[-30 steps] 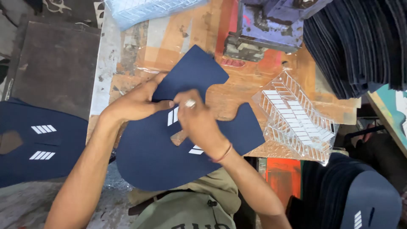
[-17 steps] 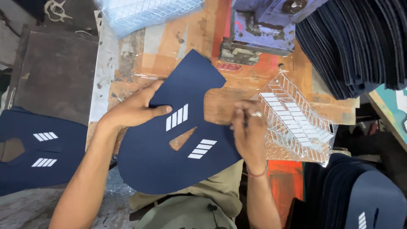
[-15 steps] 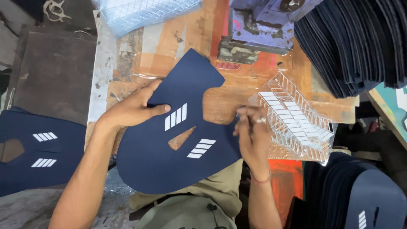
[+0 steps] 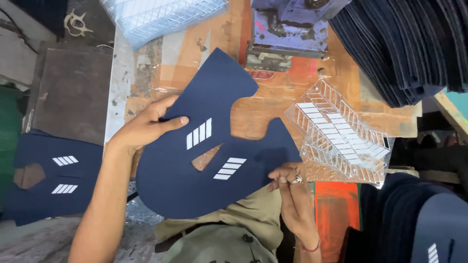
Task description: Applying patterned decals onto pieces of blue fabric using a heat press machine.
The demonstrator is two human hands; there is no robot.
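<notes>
The navy shoe-upper panel (image 4: 170,180) is lying across the near edge of the wooden worktable (image 4: 273,97), overhanging toward the person's lap. It is carrying two sets of white stripe patches (image 4: 199,134), one on either side of a small central cut-out.

The left hand (image 4: 146,127) is pinching the panel's left edge, thumb lying on top just beside the upper stripe set and fingers curling under; the grip is closed on the panel.

The right hand (image 4: 292,190) is gripping the panel's near right lobe from below, fingers curled narrow around its edge, a ring showing on one finger.

A clear plastic tray of white stripe pieces (image 4: 341,136) is sitting just right of the panel.

A finished navy panel (image 4: 53,175) is lying far left, a stack of navy panels (image 4: 404,44) at far right, and a metal press block (image 4: 287,29) at the far edge of the table.
</notes>
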